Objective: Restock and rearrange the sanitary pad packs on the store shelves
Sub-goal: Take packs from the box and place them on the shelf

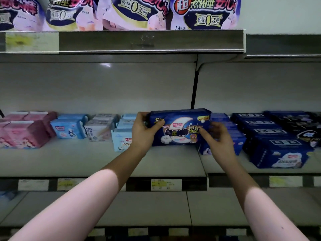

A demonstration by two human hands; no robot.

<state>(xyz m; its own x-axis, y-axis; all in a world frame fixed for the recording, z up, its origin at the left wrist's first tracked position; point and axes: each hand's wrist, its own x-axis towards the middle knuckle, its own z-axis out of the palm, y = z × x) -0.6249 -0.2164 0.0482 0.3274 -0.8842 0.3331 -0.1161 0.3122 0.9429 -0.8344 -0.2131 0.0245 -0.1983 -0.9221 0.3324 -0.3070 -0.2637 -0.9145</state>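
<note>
I have the dark blue pack [179, 127] between both hands, face toward me, its long axis running left to right along the shelf [97, 164]. My left hand [144, 131] grips the left end, thumb over the front and fingers curled behind the top corner. My right hand [218, 138] pinches the lower right part of the front, fingers on the printed face; how far they wrap behind I cannot tell. The pack stands on its long edge at or just above the shelf surface, well back from the front edge, close to where the 2 shelf sections meet.

What matters for placing it is the gap it sits in. To its left, just beside my left hand, is the light blue pack [121, 141]; to its right, partly hidden behind my right hand, is the blue row [225, 134] running front to back. The pack's length lies across that row, not along it. Both hands are equally near, so I judge either could steer it, but lining it up with the row would call for turning it.
</note>
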